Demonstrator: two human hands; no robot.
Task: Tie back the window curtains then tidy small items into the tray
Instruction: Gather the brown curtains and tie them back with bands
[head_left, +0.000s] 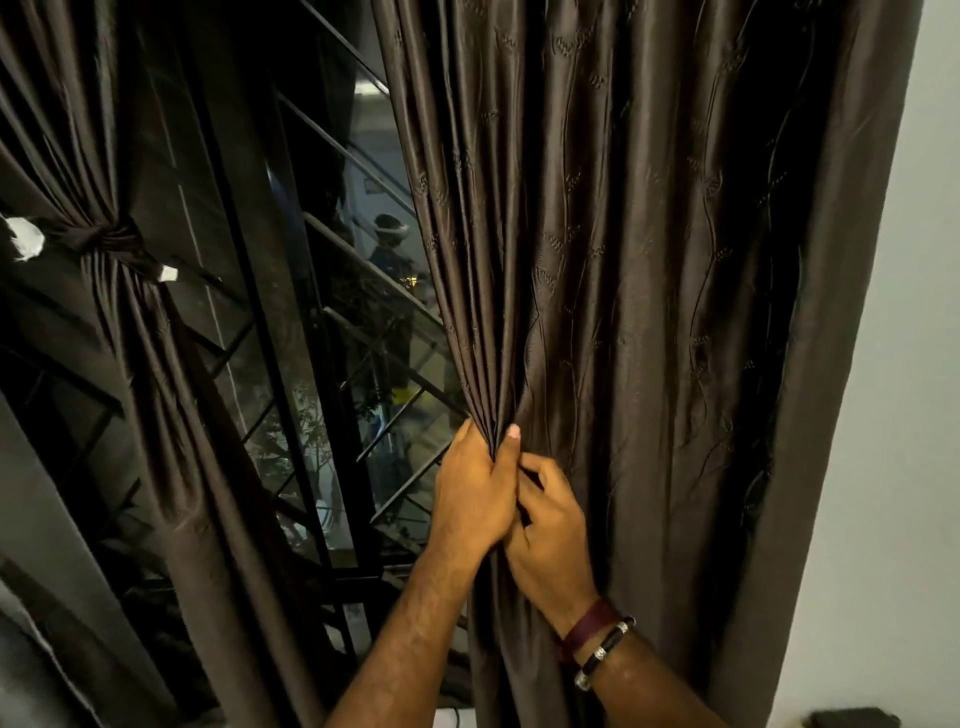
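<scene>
Right curtain, gathering at its inner edge.
My left hand (475, 493) clenches the bunched folds of the right curtain (649, 260); my right hand (550, 535) pinches the same fabric just below. Left curtain (130, 332) hangs knotted at mid-height.

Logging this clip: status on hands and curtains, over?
Left hand grips gathered edge of right curtain; right hand beside it on the same folds. Left curtain already tied back. Right curtain not yet tied. Nothing in the way.
</scene>
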